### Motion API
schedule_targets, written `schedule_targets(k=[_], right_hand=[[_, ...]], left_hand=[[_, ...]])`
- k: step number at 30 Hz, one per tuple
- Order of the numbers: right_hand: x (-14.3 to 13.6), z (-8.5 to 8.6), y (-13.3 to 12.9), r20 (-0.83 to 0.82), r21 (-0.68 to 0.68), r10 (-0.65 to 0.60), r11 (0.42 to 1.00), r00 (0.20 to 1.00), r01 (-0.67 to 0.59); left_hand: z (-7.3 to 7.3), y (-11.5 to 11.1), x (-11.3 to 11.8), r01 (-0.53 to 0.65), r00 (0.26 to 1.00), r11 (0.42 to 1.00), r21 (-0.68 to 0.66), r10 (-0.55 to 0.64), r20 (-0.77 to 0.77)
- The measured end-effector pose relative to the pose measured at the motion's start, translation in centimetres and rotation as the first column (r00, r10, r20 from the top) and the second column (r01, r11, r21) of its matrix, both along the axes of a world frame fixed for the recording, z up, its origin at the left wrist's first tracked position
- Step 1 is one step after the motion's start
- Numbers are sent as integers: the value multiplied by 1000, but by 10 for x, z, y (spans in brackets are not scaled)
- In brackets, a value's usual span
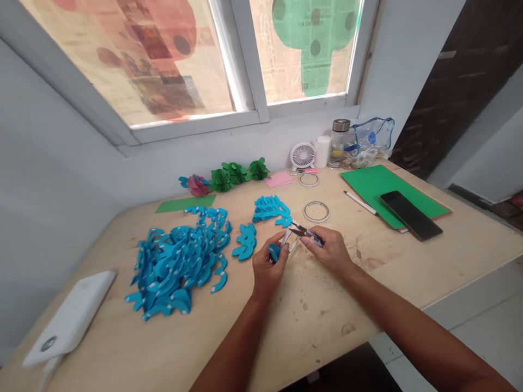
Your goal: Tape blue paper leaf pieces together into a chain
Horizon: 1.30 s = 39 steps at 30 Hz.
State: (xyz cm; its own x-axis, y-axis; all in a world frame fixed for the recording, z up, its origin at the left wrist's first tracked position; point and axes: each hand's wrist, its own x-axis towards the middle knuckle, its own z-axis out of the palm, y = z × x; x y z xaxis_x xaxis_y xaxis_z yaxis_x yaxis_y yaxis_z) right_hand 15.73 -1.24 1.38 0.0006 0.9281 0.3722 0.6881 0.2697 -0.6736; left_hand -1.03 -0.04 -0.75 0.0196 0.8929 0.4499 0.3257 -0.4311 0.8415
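My left hand (267, 267) is closed around a roll of white double-sided tape (295, 241), with a blue paper piece (273, 251) also between its fingers. In my right hand (332, 249) is a pair of scissors (312, 235), its dark blades lying against the strip of tape. Just beyond the hands lie a fanned row of blue scalloped paper pieces (269, 208) and a smaller blue stack (245, 242). A large heap of blue scalloped paper pieces (175, 264), dotted with small white squares, spreads to the left.
Tape rings (316, 202) lie ahead, near a small fan (303, 155) and a glass bottle (338, 144). Green folded-paper pieces (236, 173) line the wall. To the right are green sheets (370, 188), a phone (411, 215) and a pen (359, 202); a white power bank (73, 313) sits left.
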Motion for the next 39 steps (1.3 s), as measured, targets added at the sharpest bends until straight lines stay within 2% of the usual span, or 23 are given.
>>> schedule_targets(k=[20,33,39], right_hand=[[-1,-1,0,21,25,64,998,998,-65],[-1,-1,-1,17,43,35,998,999,-36],[-1,0,-1,43,63,-38,997,998,35]], left_hand=[[-3,1,0,1,1000,1000,-24,-1,-4],[-1,0,2,20,1000,999,-36,-19,23],[-1,0,1,16,1000,1000,-26,-16,-24]])
